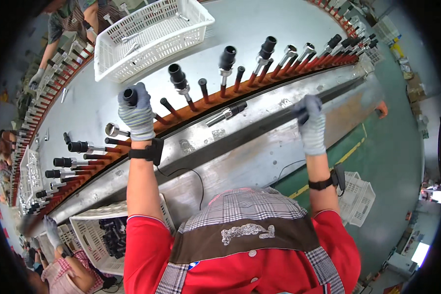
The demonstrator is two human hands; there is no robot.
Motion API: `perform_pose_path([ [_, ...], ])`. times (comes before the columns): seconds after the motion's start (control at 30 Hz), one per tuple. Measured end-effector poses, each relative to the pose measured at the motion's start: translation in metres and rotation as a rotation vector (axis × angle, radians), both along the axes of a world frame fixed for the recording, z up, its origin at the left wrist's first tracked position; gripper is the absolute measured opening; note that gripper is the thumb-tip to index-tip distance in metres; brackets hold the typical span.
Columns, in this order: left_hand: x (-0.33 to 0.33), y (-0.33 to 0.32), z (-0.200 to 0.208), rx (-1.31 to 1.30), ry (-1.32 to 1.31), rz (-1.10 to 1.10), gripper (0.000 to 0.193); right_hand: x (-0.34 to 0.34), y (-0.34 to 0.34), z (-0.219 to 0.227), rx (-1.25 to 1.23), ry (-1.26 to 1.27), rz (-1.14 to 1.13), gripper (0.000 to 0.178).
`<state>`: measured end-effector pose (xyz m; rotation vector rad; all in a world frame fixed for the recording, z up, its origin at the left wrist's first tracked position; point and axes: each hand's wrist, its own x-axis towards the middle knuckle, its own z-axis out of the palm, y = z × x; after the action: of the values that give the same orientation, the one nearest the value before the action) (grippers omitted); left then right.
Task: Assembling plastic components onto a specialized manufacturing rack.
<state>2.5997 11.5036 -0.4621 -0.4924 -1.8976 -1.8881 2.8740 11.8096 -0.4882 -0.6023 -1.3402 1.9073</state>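
**At the bench, one cap in the left hand**

Along the pale bench runs a curved brown rail, and red rods stand on it in a row. Several of them carry a silver sleeve with other caps on top. A white crate is behind the rail, with a few metal pieces inside.

The step in hand seems to be the fitting of the cap at one place of the rail. The left grip is closed around it, over the rail; the glove hides the lower part, so I cannot tell if it already sits on a sleeve. The right hand is above the metal ledge, well apart, with bent fingers. Something dark shows near its palm; I cannot tell whether this grip holds a thing.

In my judgement, the next move calls for keeping the cap in line with its rod, then opening the left grip without tipping it.

The cap looks black and round, with a hollow upper end. A loose piece, silver with a black end, lies on the ledge between the hands.
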Motion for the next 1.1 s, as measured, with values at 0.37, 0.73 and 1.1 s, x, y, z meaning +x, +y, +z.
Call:
perform_pose_path([
  [0.37,0.166,-0.037,-0.019,-0.615,0.021,0.091,0.051,-0.124,0.142,0.015,0.065,0.255,-0.229,0.025],
  [0.73,0.133,0.148,0.008,-0.492,0.268,-0.319,0.029,-0.18,0.113,-0.011,0.179,0.09,0.103,0.03],
  [1.1,0.076,0.382,-0.002,-0.917,0.296,-0.094,0.024,-0.129,0.366,-0.253,0.7,-0.608,0.722,0.047],
])
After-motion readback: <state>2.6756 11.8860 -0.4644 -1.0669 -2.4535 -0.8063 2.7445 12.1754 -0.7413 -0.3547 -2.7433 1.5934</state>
